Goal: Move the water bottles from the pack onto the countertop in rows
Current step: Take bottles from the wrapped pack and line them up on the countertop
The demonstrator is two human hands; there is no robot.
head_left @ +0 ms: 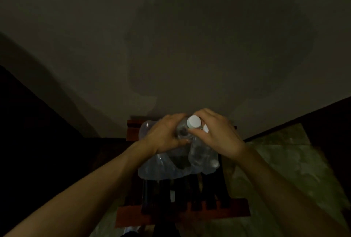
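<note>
Dim scene, seen from above. Left hand (164, 135) reaching in from the lower left, lying over the left and top part of the plastic-wrapped pack (171, 166), fingers curling against the clear bottle (185, 129) at the pack's middle and grasping it low on its shoulder. Pack sitting on a reddish-brown slatted wooden stand (182, 214), toward the stand's far edge, shrink film crinkling loose and open along its near side. Bottle rising tilted out of the pack's top, white cap (193, 121) pointing toward the camera, body showing between the two hands. Second white cap (205, 128) peeking just right of the first, half hidden under the right fingers. More clear bottles (201, 156) remaining inside the film at the pack's right corner. Right hand (218, 134) coming in from the lower right, fingers arching over the bottle's neck just below the cap, thumb pinching at its near side, thus also grasping the same bottle. Pale stone-patterned floor (281, 160) showing to the right of the stand. Plain wall (171, 46) filling the upper part of the view behind everything.
</note>
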